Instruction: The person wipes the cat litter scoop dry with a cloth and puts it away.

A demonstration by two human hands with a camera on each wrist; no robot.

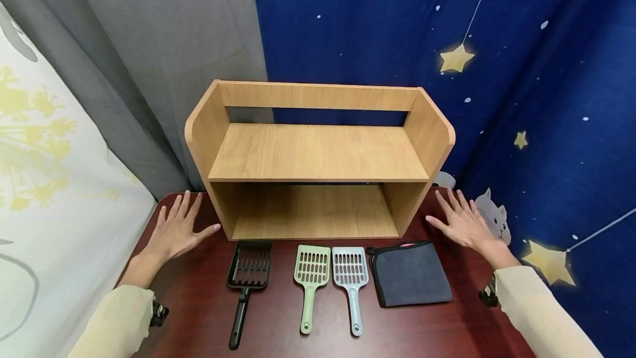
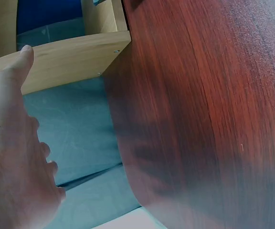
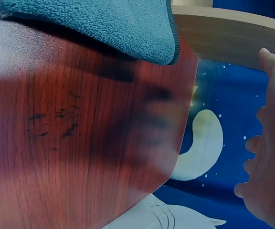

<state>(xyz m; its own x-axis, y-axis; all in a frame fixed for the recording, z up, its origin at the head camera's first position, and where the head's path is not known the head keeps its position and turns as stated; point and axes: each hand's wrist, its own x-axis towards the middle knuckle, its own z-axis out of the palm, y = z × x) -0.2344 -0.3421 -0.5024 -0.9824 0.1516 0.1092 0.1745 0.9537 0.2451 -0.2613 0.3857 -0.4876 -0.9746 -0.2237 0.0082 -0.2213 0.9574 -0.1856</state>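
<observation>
A two-level wooden shelf (image 1: 318, 153) stands at the back of a dark red table (image 1: 278, 314). My left hand (image 1: 178, 229) lies flat on the table just left of the shelf, fingers spread. My right hand (image 1: 459, 220) lies flat on the table just right of it, fingers spread too. Both hold nothing. In front of the shelf lie a black scoop (image 1: 247, 280), a green scoop (image 1: 311, 280), a grey scoop (image 1: 350, 280) and a folded dark grey cloth (image 1: 409, 274). The left wrist view shows my left hand (image 2: 18, 157) near the shelf's corner (image 2: 80, 55). In the right wrist view, the cloth (image 3: 99, 24) lies beside my right hand (image 3: 271, 157).
A grey curtain (image 1: 164, 43) and a blue starry cloth (image 1: 497, 70) hang behind the table. A white sheet with yellow flowers (image 1: 44, 181) hangs at the left. The shelf's two levels hold nothing. The table's edges lie close outside both hands.
</observation>
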